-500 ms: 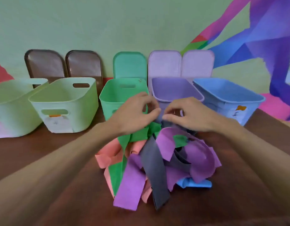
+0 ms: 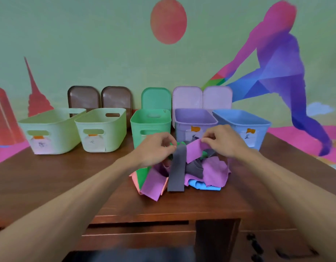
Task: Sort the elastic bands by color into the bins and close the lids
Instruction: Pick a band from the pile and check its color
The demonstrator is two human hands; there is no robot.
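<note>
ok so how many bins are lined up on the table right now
5, in a row along the wall: two pale green bins on the left, a green bin in the middle, then a purple bin and a blue bin on the right.

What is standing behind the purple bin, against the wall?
Behind the purple bin two pale lilac lids lean upright against the wall, side by side. Their lower edges are hidden by the purple bin and the blue bin.

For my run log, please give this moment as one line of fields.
stage: untangling pile | left hand: pinching green band | right hand: pinching purple band | bins: open, no bands seen inside | lids: against wall
</note>
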